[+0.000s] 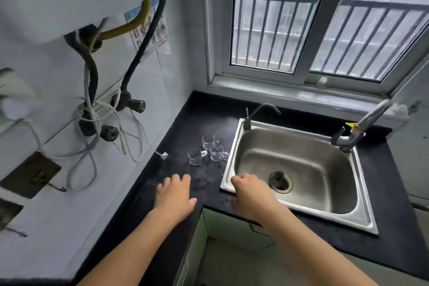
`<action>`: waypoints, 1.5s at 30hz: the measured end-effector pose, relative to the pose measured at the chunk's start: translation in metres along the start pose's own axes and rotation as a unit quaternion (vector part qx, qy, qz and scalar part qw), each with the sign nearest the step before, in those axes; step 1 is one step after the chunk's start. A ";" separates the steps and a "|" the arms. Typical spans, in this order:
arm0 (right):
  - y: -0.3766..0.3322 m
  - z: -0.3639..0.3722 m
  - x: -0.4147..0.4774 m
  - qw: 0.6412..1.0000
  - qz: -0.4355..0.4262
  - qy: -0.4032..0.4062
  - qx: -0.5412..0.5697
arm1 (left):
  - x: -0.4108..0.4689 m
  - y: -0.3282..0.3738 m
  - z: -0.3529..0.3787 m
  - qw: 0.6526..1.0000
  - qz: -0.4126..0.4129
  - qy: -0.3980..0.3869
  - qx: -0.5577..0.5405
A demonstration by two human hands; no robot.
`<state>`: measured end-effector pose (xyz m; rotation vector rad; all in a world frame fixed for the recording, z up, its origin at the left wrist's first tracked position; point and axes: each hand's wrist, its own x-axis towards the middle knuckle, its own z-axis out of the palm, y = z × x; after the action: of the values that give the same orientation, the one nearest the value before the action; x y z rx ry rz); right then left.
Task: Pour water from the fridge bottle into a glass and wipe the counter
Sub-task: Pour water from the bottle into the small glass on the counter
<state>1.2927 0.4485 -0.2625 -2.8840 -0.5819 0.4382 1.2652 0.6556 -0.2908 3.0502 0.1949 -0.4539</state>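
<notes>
While over the counter (209,121), left hand (175,195) and right hand (251,195) empty, fingers (177,179) loosely curled, glasses (195,158) beyond.

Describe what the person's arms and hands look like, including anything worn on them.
Both forearms are bare down to the picture's lower edge; no sleeve shows. The left hand and the right hand wear no gloves. No watch, bracelet or ring is visible on the wrists or the fingers that show.

black counter (376,169); steel-grey sink (299,167); clear glasses (194,157); yellow hose (130,25)
</notes>
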 end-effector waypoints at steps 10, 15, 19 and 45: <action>0.028 0.028 0.078 0.998 0.000 -0.048 -0.037 | 0.081 0.009 0.025 0.998 -0.022 -0.048 0.026; 0.045 0.041 0.105 0.998 -0.017 -0.043 -0.036 | 0.131 0.016 0.027 0.999 -0.049 -0.022 0.009; 0.064 0.050 0.120 0.997 -0.026 -0.060 -0.041 | 0.173 0.025 0.032 0.998 -0.068 0.005 -0.001; 0.050 0.101 0.155 0.502 0.289 -0.228 0.782 | 0.149 0.026 0.041 0.971 -0.089 0.025 -0.219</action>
<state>1.4150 0.4755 -0.4079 -0.9822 0.6157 1.0442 1.3979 0.6442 -0.3731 2.6215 0.5026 -0.2924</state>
